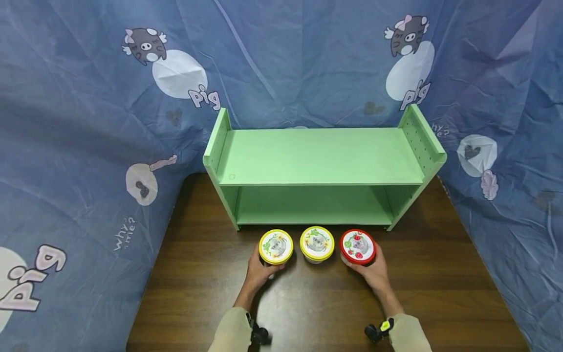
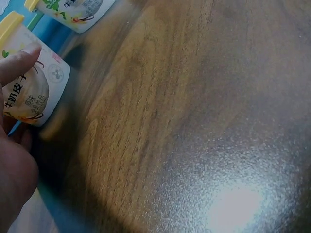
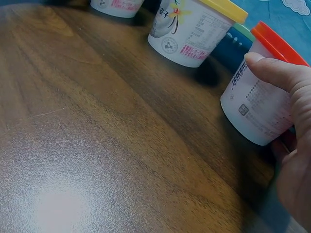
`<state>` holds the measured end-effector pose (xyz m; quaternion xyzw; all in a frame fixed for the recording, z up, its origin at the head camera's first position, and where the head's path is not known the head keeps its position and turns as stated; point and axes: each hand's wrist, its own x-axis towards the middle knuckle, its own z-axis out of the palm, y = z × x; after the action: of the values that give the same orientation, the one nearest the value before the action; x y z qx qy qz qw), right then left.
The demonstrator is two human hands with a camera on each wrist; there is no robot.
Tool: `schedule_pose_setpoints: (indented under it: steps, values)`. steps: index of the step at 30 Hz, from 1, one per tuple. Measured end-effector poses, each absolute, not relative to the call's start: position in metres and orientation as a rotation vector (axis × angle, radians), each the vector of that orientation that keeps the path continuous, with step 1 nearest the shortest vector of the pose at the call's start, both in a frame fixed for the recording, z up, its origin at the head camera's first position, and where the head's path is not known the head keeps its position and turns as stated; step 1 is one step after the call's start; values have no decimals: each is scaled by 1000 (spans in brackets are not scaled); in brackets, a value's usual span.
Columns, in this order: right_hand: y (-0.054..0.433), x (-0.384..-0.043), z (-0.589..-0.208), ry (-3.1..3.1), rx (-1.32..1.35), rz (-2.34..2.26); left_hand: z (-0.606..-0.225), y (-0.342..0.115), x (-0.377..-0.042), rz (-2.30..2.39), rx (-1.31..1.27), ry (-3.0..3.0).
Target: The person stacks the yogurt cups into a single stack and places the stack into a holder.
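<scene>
Three lidded white tubs stand in a row on the table in front of the green shelf. My left hand grips the left yellow-lidded tub, its thumb across the printed side in the left wrist view. The middle yellow-lidded tub stands between the hands, touched by neither. My right hand grips the red-lidded tub at the right; its thumb lies along the tub's side in the right wrist view. The far fingers of both hands are mostly hidden behind the tubs.
A green two-level shelf with raised side panels stands right behind the tubs. Brown wooden table surface lies in front of them. Blue patterned cloth hangs behind and on both sides.
</scene>
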<state>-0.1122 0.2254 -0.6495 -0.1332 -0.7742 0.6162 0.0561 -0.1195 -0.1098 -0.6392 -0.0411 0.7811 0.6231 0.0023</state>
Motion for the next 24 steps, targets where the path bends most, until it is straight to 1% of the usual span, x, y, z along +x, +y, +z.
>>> schedule_pose_setpoints:
  steps: [4,12,17,24]
  values:
    - [227,-111,-647,-2379,-412,1865,-623,-109,-115,1942,-107,2469]
    - [229,-112,-645,-2364,-403,1870,-654,-112,-122,1948,-110,2482]
    - [230,-112,-641,-2361,-381,1844,-657,-115,-122,1957,-113,2445]
    - [231,-113,-624,-2396,-390,1838,-655,-115,-123,1937,-131,2439]
